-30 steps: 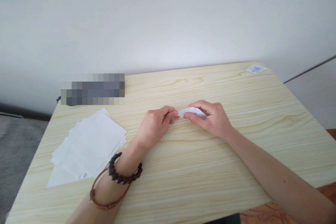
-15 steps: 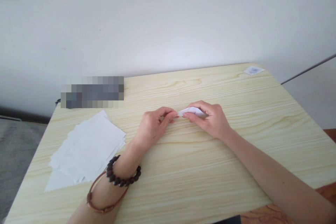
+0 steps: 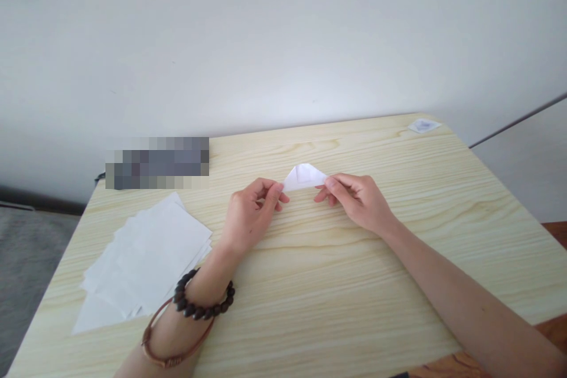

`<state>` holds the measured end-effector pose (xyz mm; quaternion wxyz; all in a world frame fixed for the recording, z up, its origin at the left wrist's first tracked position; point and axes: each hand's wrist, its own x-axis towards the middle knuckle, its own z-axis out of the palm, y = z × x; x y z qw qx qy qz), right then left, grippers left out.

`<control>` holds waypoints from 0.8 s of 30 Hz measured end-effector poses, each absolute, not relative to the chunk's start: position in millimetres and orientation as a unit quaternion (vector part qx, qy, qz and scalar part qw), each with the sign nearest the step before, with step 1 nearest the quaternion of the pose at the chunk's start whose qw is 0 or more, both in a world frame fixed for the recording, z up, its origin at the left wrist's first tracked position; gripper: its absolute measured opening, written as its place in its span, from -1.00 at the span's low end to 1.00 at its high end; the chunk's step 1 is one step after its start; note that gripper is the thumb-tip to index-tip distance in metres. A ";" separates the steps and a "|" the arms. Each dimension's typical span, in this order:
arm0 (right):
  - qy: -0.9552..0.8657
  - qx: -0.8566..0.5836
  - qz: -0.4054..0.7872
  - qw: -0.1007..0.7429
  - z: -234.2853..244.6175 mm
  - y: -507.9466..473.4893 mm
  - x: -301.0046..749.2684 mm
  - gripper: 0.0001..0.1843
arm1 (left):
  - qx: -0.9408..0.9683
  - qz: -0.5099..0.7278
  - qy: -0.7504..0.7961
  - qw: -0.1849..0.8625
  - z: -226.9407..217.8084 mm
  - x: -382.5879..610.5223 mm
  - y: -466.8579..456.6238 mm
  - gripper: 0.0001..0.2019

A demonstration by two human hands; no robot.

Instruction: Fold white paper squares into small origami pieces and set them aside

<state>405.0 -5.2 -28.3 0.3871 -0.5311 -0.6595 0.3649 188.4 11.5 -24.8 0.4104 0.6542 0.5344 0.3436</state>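
Note:
A small folded white paper (image 3: 305, 176) with a triangular top is held just above the light wooden table (image 3: 354, 283), near its middle. My left hand (image 3: 252, 212) pinches the paper's left corner between thumb and fingers. At the right corner, my right hand (image 3: 354, 198) pinches the paper the same way. Both wrists rest near the tabletop. A dark bead bracelet and a brown cord ring my left wrist.
A loose stack of white paper sheets (image 3: 146, 260) lies on the table's left side. A blurred dark object (image 3: 157, 162) sits at the back left edge. A small printed paper scrap (image 3: 424, 125) lies at the far right corner. A white wall stands behind.
The folded paper was covered by my right hand's fingers; now it stands spread between both hands, pinched at each end, slightly farther from me.

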 end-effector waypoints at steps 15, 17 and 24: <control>-0.692 -0.469 0.409 0.365 -25.2 -3.8 411.7 -0.58 | 0.669 0.325 0.527 0.410 -21.4 185.7 12.5 -0.74; -0.687 -0.470 0.416 0.366 -26.1 -3.3 411.5 -0.61 | 0.667 0.327 0.533 0.405 -21.7 185.3 11.4 -0.73; -0.693 -0.487 0.383 0.369 -31.3 -1.8 409.7 -0.70 | 0.717 0.281 0.503 0.393 -24.5 177.4 8.7 -0.63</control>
